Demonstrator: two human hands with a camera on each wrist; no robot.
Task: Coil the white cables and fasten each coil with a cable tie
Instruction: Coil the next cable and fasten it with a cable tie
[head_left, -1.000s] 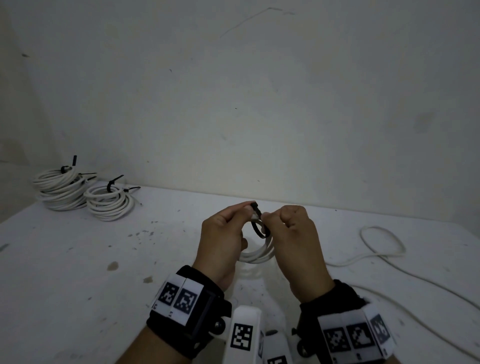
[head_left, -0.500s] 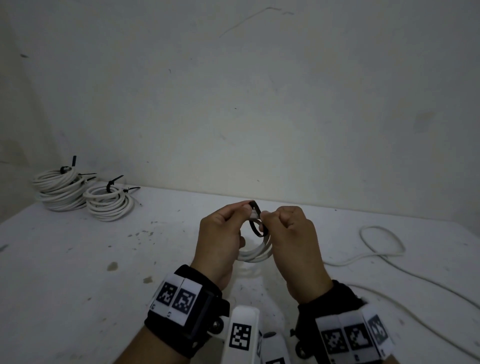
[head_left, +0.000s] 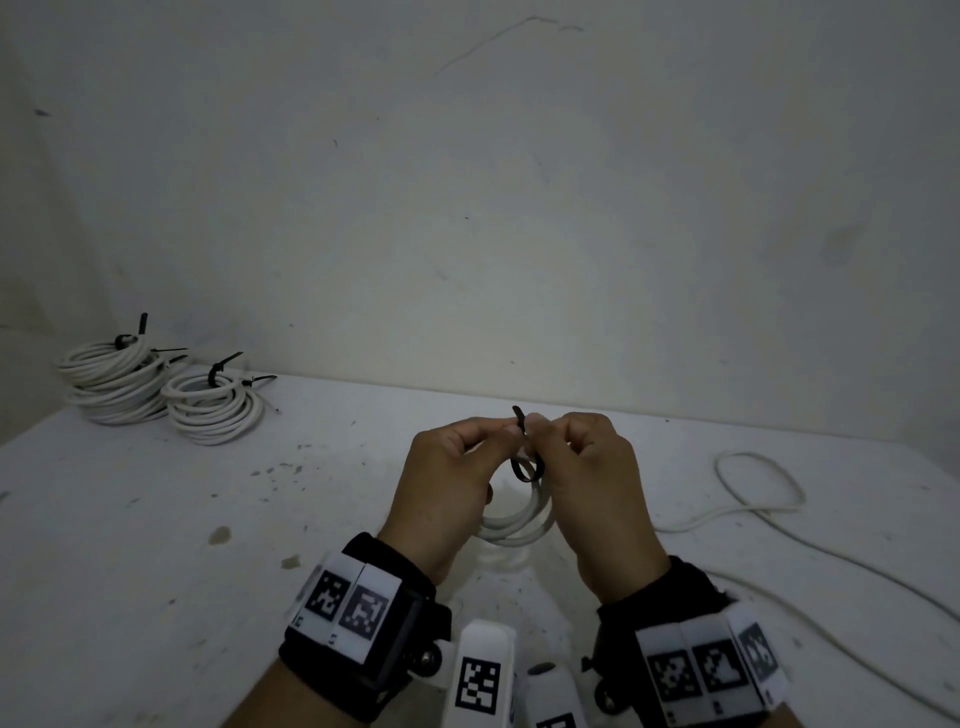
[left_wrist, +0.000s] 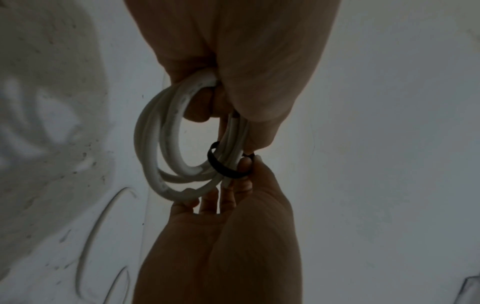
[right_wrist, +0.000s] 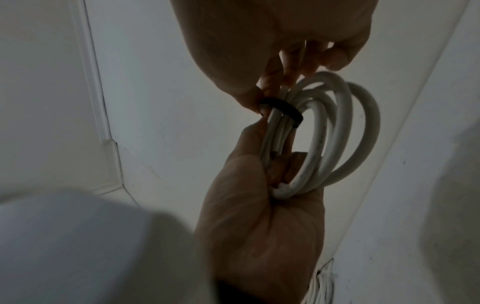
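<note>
Fastening: a looped black plastic cable tie (head_left: 527, 464) is being cinched round the small white round-cable coil (head_left: 519, 522), held above the near table centre.
Left hand (head_left: 447, 483): clamped on coil — tie pinched.
Right hand (head_left: 587, 478): pinched on tie.
Next: tail to be pulled snug — judged.

coil (head_left: 519, 522): white loops hanging above the table between both hands
tie (head_left: 527, 467): black band looping loosely around the coil's strands

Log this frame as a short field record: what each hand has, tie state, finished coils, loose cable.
left hand: pinches cable tie, fingers through coil
right hand: pinches cable tie, grips coil
cable tie: black, looped loosely round coil, not yet tight
coil: white, held above table
finished coils: tied, far left
loose cable: lying right
</note>
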